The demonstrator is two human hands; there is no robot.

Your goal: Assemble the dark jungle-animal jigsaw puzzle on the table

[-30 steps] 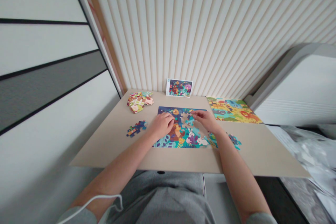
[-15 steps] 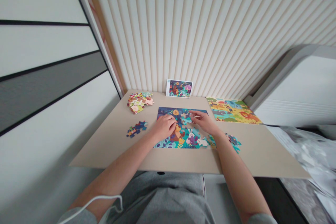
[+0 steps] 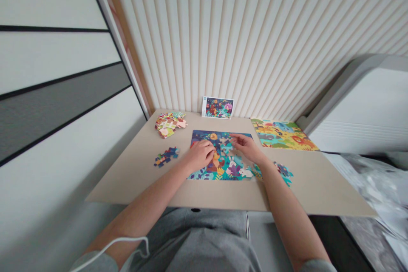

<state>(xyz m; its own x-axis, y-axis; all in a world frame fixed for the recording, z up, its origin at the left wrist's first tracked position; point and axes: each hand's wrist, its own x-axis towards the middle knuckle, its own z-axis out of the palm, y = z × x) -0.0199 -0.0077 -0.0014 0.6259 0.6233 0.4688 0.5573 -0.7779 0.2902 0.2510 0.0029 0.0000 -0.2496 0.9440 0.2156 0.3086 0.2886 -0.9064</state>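
A partly assembled jigsaw puzzle (image 3: 219,175) with a dark blue night scene, rabbits and plants lies flat on the table, with gaps in its middle and right side. My left hand (image 3: 201,155) rests on its left part, fingers curled and bunched together; whatever is under the fingertips is hidden. Over the upper right part is my right hand (image 3: 247,146), its index finger stretched forward and the thumb apart from it. Light blue pieces (image 3: 227,149) lie just left of that thumb. No piece shows clearly between the right fingers.
Loose puzzle pieces (image 3: 166,156) sit left of the puzzle, more pieces (image 3: 283,171) by my right forearm. A pink and green pile (image 3: 170,124) is at the back left. A picture card (image 3: 218,107) leans on the ribbed wall. A yellow animal puzzle (image 3: 283,134) lies back right.
Almost nothing differs. Both hands keep their places over the puzzle, with only a slight shift of the fingers.
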